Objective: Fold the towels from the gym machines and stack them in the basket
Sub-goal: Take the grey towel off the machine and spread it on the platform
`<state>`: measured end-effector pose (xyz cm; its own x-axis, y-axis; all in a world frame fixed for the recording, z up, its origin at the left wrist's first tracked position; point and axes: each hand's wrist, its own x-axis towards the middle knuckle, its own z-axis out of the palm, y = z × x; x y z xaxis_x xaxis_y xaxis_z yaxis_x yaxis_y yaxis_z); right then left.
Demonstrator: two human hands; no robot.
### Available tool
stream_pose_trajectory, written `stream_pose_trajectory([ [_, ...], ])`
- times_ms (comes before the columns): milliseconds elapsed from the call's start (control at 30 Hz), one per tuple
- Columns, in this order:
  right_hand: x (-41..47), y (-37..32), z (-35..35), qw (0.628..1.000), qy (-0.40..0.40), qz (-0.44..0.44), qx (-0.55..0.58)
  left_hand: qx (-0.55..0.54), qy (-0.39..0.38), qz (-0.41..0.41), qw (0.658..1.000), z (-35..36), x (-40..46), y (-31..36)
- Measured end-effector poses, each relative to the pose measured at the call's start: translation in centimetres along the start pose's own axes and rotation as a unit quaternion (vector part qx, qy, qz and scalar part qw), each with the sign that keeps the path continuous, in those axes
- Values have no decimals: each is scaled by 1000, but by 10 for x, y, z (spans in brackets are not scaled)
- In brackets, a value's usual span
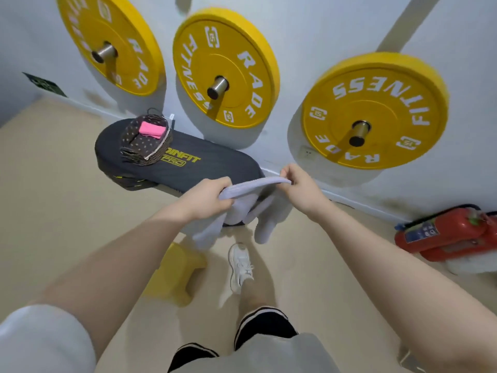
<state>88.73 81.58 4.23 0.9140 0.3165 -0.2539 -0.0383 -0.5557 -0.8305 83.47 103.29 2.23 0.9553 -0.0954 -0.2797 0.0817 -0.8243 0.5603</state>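
Between both fists the towel (250,188) hangs over bench (204,168); left hand (212,195) & right hand (298,181) pinch top edge, fingers clamped. Keep edge taut, match corners, fold, then basket (146,141) beyond left fingers.

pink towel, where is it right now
The folded pink towel lies inside the dark woven basket, at the far left end of the black padded bench.
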Motion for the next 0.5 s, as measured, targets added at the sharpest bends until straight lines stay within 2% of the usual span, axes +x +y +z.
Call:
stream_pose_trajectory([
  [167, 106, -33, 12, 994, -53, -25, -91, -4, -38, -38, 999, -56, 64, -39],
  [300, 184, -61, 20, 987, -104, -21, -117, -61, 19, -48, 997, -101, 104, -64],
  [367, 208, -72, 25, 987, -114, -7, -113, -51, 39, -49, 997, -117, 118, -77],
  [500, 241, -79, 33, 976, -156, 20, -151, -19, 7, -55, 998, -136, 146, -93],
])
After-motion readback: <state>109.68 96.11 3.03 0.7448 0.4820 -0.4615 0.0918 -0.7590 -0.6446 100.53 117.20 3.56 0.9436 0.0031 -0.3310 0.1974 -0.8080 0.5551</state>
